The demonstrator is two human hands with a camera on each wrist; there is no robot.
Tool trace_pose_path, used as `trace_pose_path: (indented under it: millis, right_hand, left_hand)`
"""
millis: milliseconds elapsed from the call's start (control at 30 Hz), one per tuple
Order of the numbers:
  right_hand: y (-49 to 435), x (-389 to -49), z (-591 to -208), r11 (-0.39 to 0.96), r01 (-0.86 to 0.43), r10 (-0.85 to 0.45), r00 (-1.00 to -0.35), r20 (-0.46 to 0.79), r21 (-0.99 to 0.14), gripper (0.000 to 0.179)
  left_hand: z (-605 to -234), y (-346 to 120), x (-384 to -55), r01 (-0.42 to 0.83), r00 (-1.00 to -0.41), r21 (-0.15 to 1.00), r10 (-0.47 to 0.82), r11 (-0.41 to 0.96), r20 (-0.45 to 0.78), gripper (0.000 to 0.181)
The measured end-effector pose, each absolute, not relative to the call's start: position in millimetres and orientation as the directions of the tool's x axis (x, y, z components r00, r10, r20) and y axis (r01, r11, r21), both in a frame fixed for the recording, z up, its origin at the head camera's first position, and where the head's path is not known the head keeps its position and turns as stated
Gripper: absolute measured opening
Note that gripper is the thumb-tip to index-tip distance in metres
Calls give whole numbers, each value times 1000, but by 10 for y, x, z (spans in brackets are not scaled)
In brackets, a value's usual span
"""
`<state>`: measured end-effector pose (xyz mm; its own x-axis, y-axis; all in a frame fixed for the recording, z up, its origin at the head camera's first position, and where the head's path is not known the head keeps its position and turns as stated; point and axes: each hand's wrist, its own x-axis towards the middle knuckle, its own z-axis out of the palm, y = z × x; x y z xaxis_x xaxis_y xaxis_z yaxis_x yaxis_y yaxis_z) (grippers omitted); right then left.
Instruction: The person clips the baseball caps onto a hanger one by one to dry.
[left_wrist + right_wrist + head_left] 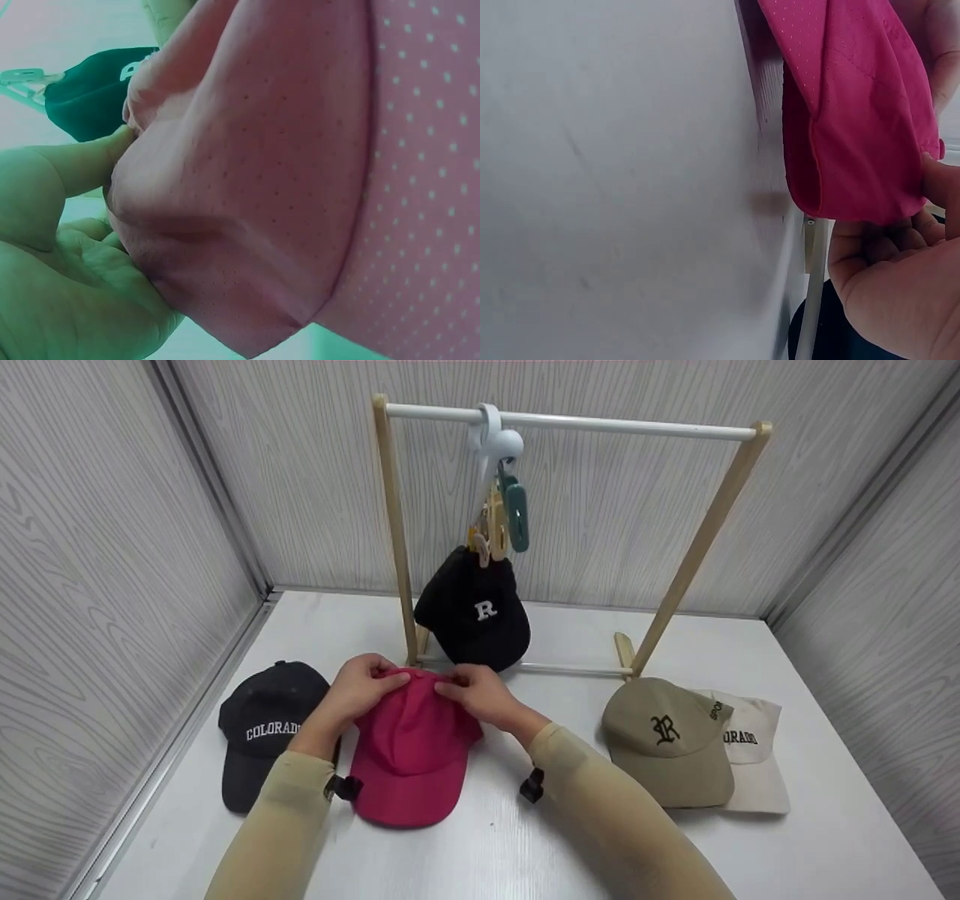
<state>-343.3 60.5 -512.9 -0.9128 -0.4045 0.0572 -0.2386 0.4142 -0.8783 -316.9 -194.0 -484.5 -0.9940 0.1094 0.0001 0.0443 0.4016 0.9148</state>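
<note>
Both hands grip a crimson baseball cap (412, 735) by the top of its crown, its brim toward the person. My left hand (358, 690) pinches the crown's left side, thumb on the front; my right hand (484, 697) pinches the right side the same way. In the left wrist view the dotted fabric of the cap (247, 165) fills most of the picture, with the thumb (82, 161) at its edge. The right wrist view shows the open underside edge of the cap (870, 127) and curled fingers (885, 244) behind the crown.
Behind hangs a black cap (469, 615) with an R, held by clips (499, 525) on a light blue hanger (491, 435) over the rack's white rod (637, 426). A dark Colorado cap (266, 697) lies left; an olive cap (652, 727) overlaps a cream cap (754, 772) at right.
</note>
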Motion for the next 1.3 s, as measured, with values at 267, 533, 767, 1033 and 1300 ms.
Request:
trace_pose_path:
  millis: [267,533,767,1033,1300]
  right_hand:
    - [684,-3430,-5034,368,-239,-394,-915,81,-899,20]
    - [789,-3483,-4953,320,-243,-395,-913,104,-916,21]
    - [872,-3537,-4838,300,-267,-388,-911,138,-916,22]
    - [980,-3587,-4663,306,-309,-386,-905,179,-901,23]
    - [1061,-3637,-4509,334,-333,-379,-904,198,-882,23]
  left_hand:
    - [-4771,-1897,-3139,67,-989,924,146,377,12,28]
    - [-4696,-1856,-3144,124,-978,924,204,361,52,33]
    - [-4583,-1758,-3157,143,-973,923,220,357,66,34]
    - [-4468,-1644,-3208,185,-965,928,241,322,108,32]
    - [-4390,-1537,-3245,222,-962,922,224,317,155,31]
